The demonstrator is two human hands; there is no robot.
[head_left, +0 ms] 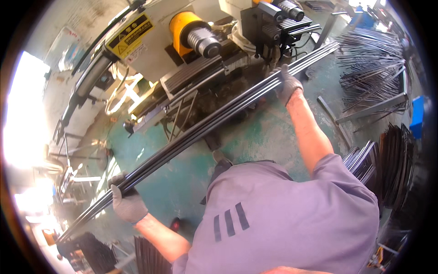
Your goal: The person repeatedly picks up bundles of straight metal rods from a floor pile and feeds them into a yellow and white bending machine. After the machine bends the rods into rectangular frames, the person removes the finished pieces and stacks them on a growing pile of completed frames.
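On my feed, the grey-gloved left hand (129,204) and grey-gloved right hand (289,86) grip a bundle of long dark metal bars (200,130) slantwise above the green floor (260,139); I judge this a carrying step, the next move needing both ends guided evenly

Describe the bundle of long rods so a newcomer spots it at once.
Start from the machine with the yellow-orange cylinder at the top. Below it, the bundle of long rods slants from lower left to upper right. Unlike the splayed rod pile at right, its rods run nearly parallel, gripped by the gloved left hand and right hand.
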